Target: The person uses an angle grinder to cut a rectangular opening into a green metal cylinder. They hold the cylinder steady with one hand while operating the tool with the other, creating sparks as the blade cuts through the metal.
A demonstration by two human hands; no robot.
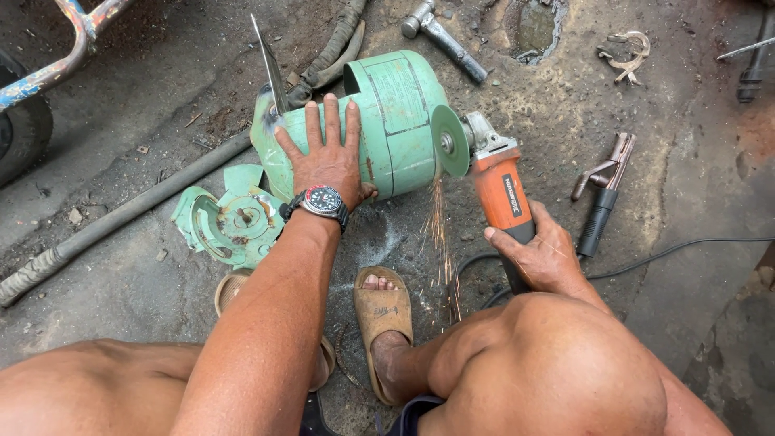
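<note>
Two hands busy: left hand (327, 157) flat, fingers spread, pinning green tank (379, 121) lying mid-floor; right hand (542, 258) wrapped round orange grinder (496, 182). Disc (449, 140) bites tank end, sparks drop near sandal (383, 311). Best: steady pressure, feet back.

Matt green painted metal tank (395, 121), orange plastic grinder (499, 190), rough concrete floor (686, 161).
</note>
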